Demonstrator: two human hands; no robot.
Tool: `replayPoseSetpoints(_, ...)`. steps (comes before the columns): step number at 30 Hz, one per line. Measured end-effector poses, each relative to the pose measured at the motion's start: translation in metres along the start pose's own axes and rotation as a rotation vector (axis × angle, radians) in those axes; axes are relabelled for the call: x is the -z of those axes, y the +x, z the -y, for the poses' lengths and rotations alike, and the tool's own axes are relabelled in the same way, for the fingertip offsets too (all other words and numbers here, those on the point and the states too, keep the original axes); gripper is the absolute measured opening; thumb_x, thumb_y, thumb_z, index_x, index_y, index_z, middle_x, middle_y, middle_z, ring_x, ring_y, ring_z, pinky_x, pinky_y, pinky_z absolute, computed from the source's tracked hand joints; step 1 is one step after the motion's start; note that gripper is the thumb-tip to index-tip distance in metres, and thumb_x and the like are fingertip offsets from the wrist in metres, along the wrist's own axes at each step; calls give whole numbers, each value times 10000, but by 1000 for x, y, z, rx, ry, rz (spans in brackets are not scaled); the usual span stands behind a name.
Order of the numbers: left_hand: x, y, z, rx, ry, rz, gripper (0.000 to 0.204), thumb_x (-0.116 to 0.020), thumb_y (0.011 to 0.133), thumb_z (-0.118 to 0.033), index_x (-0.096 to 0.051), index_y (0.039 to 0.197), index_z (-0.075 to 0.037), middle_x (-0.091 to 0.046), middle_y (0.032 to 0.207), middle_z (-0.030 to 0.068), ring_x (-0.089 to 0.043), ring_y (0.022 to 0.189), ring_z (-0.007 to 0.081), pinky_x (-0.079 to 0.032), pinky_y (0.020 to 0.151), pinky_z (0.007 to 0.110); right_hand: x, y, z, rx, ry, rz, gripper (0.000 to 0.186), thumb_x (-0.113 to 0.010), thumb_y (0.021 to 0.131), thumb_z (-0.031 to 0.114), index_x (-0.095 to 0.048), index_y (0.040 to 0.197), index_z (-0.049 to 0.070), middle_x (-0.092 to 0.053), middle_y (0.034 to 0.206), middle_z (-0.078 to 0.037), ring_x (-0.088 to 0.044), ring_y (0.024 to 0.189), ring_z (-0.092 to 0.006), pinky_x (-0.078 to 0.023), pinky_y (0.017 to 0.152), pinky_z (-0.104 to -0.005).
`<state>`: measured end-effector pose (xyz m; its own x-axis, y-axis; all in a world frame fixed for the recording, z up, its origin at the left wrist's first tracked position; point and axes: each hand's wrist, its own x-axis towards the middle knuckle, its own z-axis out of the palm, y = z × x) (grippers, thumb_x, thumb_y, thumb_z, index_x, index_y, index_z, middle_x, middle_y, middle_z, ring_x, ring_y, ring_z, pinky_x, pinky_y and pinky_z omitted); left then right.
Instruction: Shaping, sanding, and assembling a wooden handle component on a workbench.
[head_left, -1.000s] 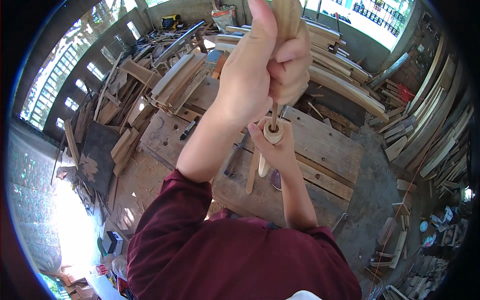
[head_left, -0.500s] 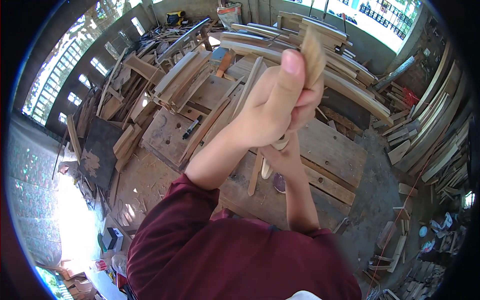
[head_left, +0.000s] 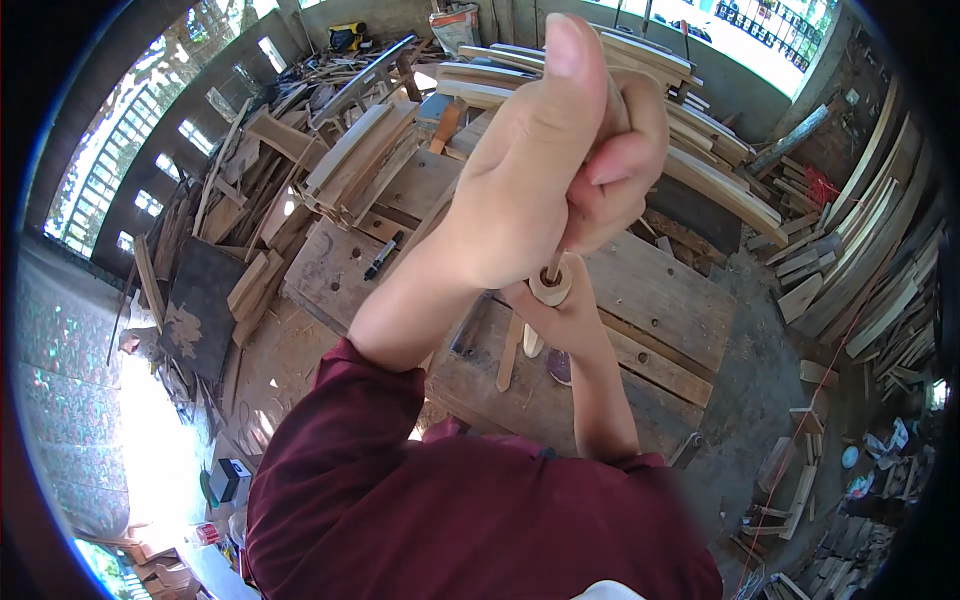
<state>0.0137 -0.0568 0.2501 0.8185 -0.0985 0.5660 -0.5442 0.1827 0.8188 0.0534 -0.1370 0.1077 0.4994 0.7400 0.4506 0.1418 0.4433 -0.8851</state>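
Observation:
High in the middle, my left hand [head_left: 555, 170] is closed in a fist, thumb pointing up. The wooden piece it grips is almost wholly hidden by the fingers. A thin shaft [head_left: 555, 262] comes out below the fist and reaches the hole in a pale wooden piece [head_left: 550, 288]; how deep it sits cannot be seen. Beneath, my right hand [head_left: 570, 315] is closed around that pale piece, steadying it above the workbench [head_left: 660, 300]. A flat wooden strip [head_left: 509, 355] and a round purple disc [head_left: 559, 368] lie on the bench close to my right hand.
On the bench at left are a black marker [head_left: 383, 255] and stacked boards [head_left: 360, 150]. Long planks [head_left: 720, 190] lie behind my hands. Scrap wood [head_left: 270, 170] piles up at the left, and more boards [head_left: 870, 240] lean along the right wall.
My left fist has turned and come nearer, so the wooden piece that stuck out above its fingers is now hidden. The holed end in my right hand now shows more clearly.

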Motion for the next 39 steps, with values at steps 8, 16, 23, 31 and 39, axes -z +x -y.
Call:
replayPoseSetpoints(8,2,-2,2,-47,-136,53,598,-159,886,-645,-310,667,-110,-231,465,-59,-126,345,25,-92,302,210,14,8,4,-92,121,283,265,-629,814,62,-473,601,44,-419,539,53,-362,530,-29,-283,465,-240)
replayPoseSetpoints(16,0,2,6,-50,116,-188,587,-179,903,-630,-311,658,-113,-223,481,-61,-131,361,21,-88,322,214,8,13,6,-153,164,269,242,-630,816,85,-498,620,35,-477,563,29,-398,541,-36,-314,479,-235)
replayPoseSetpoints(23,-13,6,15,-167,265,-275,538,-251,937,-565,-345,688,-98,-241,497,-58,-156,374,20,-109,341,211,-5,0,-9,94,-96,-185,245,-612,837,116,-513,633,24,-486,538,20,-426,512,-49,-345,456,-254)
replayPoseSetpoints(31,22,0,44,104,-808,634,491,-318,934,-555,-324,691,-129,-279,510,-77,-189,376,28,-157,333,187,16,6,1,-47,146,345,225,-691,771,76,-521,625,61,-473,567,55,-416,515,-45,-298,447,-231)
replayPoseSetpoints(39,25,-6,27,216,-451,139,629,-146,893,-665,-287,598,-127,-210,467,-63,-160,355,58,-139,324,221,8,10,1,-194,201,247,155,-651,780,50,-548,665,60,-523,601,52,-454,548,-42,-354,489,-232)
